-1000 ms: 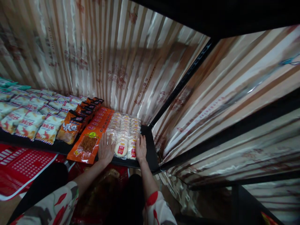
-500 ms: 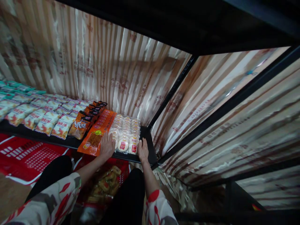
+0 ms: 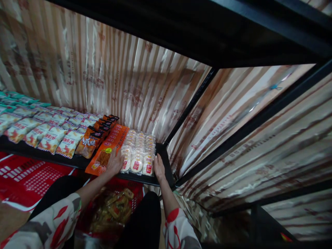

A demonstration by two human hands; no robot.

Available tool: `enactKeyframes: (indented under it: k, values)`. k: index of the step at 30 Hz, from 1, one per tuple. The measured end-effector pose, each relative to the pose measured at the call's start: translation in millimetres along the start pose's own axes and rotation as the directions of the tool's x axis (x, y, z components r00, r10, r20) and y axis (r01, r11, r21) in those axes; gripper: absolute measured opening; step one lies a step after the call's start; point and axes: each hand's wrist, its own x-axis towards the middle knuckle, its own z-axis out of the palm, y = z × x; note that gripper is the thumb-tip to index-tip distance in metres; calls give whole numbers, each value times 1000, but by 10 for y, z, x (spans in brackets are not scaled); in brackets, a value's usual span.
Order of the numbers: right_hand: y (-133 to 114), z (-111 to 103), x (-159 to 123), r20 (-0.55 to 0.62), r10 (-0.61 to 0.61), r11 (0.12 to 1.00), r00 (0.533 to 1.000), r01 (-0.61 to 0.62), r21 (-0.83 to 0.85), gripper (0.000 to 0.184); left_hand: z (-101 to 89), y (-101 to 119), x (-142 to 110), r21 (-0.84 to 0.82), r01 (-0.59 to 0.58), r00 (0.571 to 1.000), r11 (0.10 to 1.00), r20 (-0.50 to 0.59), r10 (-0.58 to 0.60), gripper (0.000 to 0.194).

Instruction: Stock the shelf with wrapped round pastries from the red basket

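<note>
Several rows of round white packaged cakes (image 3: 136,162) in clear wrappers lie at the right end of the black shelf (image 3: 166,169). My left hand (image 3: 114,163) rests at their left side, over the edge of a flat orange snack packet (image 3: 100,162), with fingers stretched out. My right hand (image 3: 159,166) is upright along the right side of the cakes, fingers extended. The cakes sit between my two hands; neither hand is closed around one. Left of the orange packet stand dark-and-orange snack bags (image 3: 88,142).
White snack bags (image 3: 68,143) fill the shelf further left, then green-edged packets (image 3: 20,98). Below are a red basket (image 3: 33,178) and wrapped yellowish snacks (image 3: 116,207) in a red container. A black post (image 3: 193,105) and an upper shelf (image 3: 155,31) frame the corner; striped sheeting hangs behind.
My left hand has shifted slightly left, off the front left cakes and onto the orange packet's edge. My right hand stays beside the cakes. The view has tilted a little.
</note>
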Motion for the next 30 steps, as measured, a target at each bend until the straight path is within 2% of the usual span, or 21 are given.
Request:
enactKeyframes:
  k: [5, 11, 17, 22, 26, 30]
  values:
    - [81, 19, 264, 21, 27, 997, 999, -28, 67, 76, 69, -23, 330, -53, 50, 994, 997, 100, -44, 52]
    - [144, 59, 616, 65, 74, 987, 995, -82, 136, 79, 261, -41, 646, -132, 73, 990, 989, 133, -56, 48]
    - [160, 205, 896, 114, 74, 976, 991, -96, 197, 79, 490, 9, 717, -177, -3, 997, 984, 82, 18, 45]
    - [167, 375, 967, 131, 12, 976, 991, -40, 216, 72, 640, 57, 708, -100, -5, 1000, 995, 21, 7, 45]
    - [195, 408, 977, 127, -9, 981, 992, -15, 194, 71, 661, 87, 713, -65, 22, 1000, 998, 9, -21, 44]
    - [238, 326, 1048, 96, 21, 986, 995, -36, 162, 73, 586, 53, 810, -24, 32, 999, 999, 8, -31, 41]
